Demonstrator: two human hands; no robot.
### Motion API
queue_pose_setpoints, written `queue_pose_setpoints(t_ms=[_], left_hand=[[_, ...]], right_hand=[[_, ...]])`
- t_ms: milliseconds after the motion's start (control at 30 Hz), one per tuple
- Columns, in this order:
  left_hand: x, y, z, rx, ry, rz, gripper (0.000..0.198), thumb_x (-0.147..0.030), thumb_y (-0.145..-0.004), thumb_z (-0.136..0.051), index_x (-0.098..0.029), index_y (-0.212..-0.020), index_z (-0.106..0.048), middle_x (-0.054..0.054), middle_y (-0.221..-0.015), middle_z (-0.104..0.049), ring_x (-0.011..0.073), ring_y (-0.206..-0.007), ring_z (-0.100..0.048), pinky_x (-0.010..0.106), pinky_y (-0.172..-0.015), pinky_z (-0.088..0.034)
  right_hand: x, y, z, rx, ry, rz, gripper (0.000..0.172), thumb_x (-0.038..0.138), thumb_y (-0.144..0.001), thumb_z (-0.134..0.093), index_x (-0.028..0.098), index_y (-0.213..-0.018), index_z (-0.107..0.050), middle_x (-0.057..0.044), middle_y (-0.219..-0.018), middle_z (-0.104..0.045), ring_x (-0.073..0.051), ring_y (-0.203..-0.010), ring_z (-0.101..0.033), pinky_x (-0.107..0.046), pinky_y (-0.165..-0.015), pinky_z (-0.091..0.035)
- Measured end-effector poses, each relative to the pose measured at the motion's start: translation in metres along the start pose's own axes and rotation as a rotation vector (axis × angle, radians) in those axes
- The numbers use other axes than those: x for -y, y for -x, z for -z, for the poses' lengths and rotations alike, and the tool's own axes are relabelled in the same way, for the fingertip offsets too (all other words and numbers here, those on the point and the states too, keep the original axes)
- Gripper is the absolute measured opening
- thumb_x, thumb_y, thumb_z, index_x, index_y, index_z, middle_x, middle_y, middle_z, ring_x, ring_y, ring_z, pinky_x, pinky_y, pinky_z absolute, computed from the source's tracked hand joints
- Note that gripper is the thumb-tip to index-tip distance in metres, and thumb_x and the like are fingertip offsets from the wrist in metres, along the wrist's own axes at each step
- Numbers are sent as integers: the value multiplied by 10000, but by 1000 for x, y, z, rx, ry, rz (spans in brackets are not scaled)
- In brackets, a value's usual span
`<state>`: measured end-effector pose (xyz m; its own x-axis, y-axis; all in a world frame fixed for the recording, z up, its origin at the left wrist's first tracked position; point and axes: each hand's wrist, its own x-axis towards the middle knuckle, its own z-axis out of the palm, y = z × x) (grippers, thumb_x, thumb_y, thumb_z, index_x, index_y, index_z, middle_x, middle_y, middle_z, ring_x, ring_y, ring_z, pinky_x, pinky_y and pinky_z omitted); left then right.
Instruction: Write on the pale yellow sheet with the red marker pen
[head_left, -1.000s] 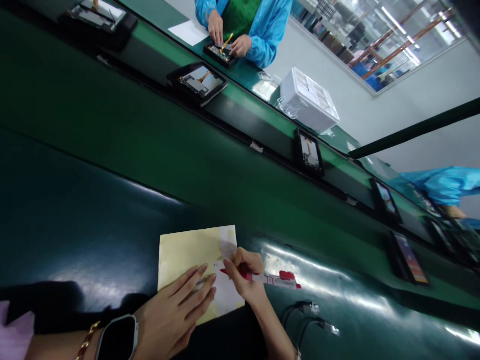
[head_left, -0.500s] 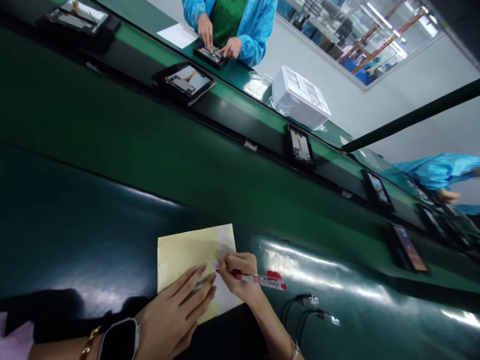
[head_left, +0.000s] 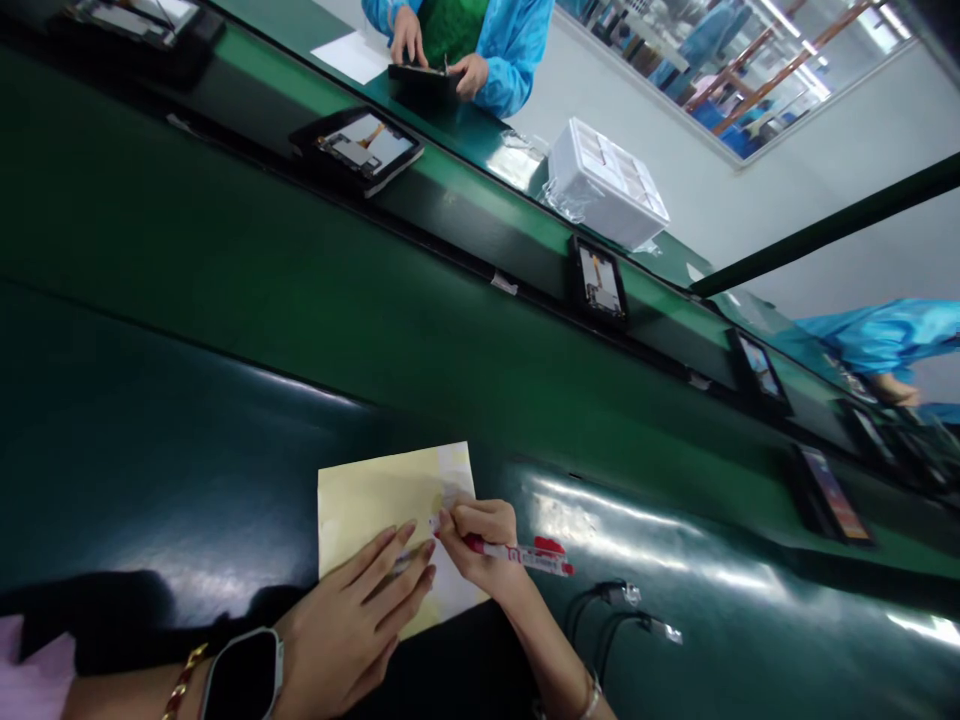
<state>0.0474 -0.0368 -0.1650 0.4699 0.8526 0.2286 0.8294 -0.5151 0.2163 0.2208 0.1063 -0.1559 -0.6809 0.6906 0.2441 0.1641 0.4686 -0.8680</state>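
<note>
Head view: left hand [head_left: 352,600] spread flat, fingers open, pinning yellow sheet [head_left: 375,510] on glossy green bench [head_left: 187,420]; right hand [head_left: 480,545] closed round red-and-white marker [head_left: 521,558], tip at sheet. Sheet looks thin, light, soft, apt to slide; best pressed flat near edge. Counts: 1 sheet, 1 marker, 2 cables [head_left: 619,595], 1 white box [head_left: 607,185], about 7 tablets [head_left: 596,285] on green belt [head_left: 480,215], 2 co-workers [head_left: 885,335] in blue smocks

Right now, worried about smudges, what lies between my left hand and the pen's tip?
Just the pale yellow paper sheet, in the head view; your left hand rests on it.
</note>
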Motion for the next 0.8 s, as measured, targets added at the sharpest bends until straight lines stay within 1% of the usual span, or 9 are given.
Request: queue_pose_setpoints(t_ms=[33, 133, 300, 533, 667, 800], left_hand=[[0, 0, 0, 4, -10, -10, 735, -153, -763, -597, -81, -1490, -522, 142, -1570, -528, 405, -1607, 67, 504, -1292, 34], [0, 1, -1, 8, -12, -3, 691, -184, -799, -583, -89, -1481, -531, 134, -1564, -535, 395, -1608, 53, 502, -1292, 41], [-2, 3, -4, 19, -2, 3, 763, -164, -747, -595, -79, -1501, -513, 149, -1578, -517, 417, -1602, 84, 520, -1289, 36], [-1, 2, -3, 1, -26, -7, 736, -162, -768, -582, -77, -1497, -518, 153, -1583, -507, 421, -1604, 17, 518, -1292, 18], [-2, 4, -4, 14, -26, -8, 739, -165, -779, -566, -78, -1511, -505, 151, -1602, -488, 415, -1600, -77, 520, -1293, 11], [-1, 5, -4, 22, -32, -7, 759, -152, -770, -558, -77, -1523, -494, 146, -1605, -489, 413, -1553, -239, 526, -1291, 10]], right_hand=[[0, 0, 0, -1, -2, -1, 498, 90, -974, -534, 236, -654, -181, 75, -615, -227, -86, -487, -211, -266, -499, -173], [1, -1, 0, 3, -7, 5, 499, 83, -968, -539, 235, -664, -172, 77, -613, -219, -87, -486, -208, -267, -497, -177], [2, -1, 0, 4, 7, 6, 487, 83, -973, -533, 231, -661, -190, 73, -607, -234, -88, -485, -228, -271, -495, -181], [0, 0, 1, 12, 20, 12, 501, 95, -987, -537, 232, -651, -191, 77, -614, -226, -82, -487, -203, -270, -489, -161], [1, 0, 1, 13, 23, 14, 509, 84, -983, -534, 235, -640, -191, 77, -618, -217, -82, -488, -195, -275, -487, -157], [2, -1, 1, 8, 21, 20, 513, 70, -976, -534, 235, -646, -179, 82, -615, -205, -80, -489, -188, -269, -489, -156]])
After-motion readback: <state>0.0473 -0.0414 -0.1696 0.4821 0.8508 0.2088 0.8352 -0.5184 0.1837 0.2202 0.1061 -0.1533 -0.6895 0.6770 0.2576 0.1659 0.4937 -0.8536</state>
